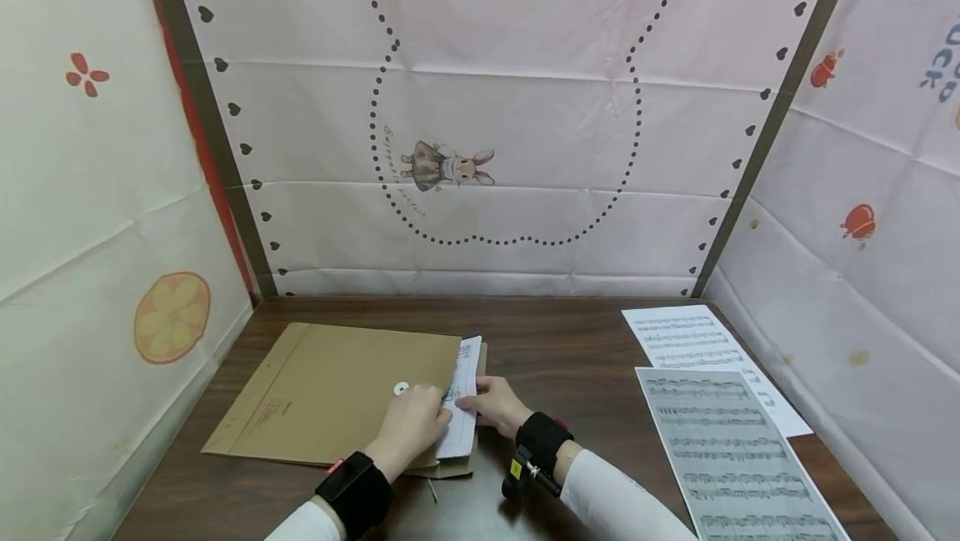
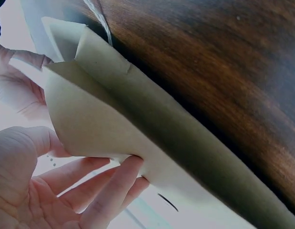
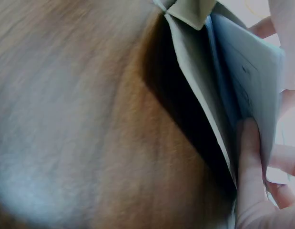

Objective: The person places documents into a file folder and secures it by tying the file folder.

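Observation:
A brown kraft paper document envelope [image 1: 330, 383] lies on the table with its mouth to the right. A stack of white printed sheets [image 1: 467, 362] sticks partly out of that mouth. My left hand [image 1: 411, 428] holds the upper panel of the envelope by its open edge, and the left wrist view shows the fingers gripping the bowed side [image 2: 95, 119]. With the right hand [image 1: 498, 408] I pinch the protruding sheets. In the right wrist view one finger reaches inside the mouth against the sheets [image 3: 252, 62]; how deep they go is hidden.
Two sheets of printed music lie at the right: a greyish one [image 1: 738, 458] overlaps a white one [image 1: 682, 337]. A thin string [image 1: 432, 489] hangs from the envelope's near side. Fabric walls [image 1: 510, 107] enclose the dark wooden table [image 1: 555, 341] on three sides.

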Motion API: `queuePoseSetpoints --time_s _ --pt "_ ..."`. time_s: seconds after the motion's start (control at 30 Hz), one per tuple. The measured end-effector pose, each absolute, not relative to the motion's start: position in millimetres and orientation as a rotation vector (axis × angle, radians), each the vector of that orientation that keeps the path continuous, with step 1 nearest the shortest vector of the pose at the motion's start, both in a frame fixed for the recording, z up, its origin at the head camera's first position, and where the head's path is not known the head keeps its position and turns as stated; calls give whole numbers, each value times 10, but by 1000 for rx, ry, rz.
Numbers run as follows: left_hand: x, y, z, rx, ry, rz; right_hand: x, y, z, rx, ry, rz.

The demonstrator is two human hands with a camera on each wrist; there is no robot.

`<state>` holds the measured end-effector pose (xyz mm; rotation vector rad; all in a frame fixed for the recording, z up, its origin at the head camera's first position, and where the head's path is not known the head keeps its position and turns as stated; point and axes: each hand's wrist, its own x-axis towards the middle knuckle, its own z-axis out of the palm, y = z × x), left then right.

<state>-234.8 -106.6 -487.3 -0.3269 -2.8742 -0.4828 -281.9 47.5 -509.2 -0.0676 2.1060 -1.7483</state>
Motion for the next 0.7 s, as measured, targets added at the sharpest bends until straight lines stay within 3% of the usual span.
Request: queuePoseSetpoints --time_s 0.7 --pt "-2401 -1008 -4880 -291 -2739 -239 -2878 594 -5165 -127 1912 -1781"
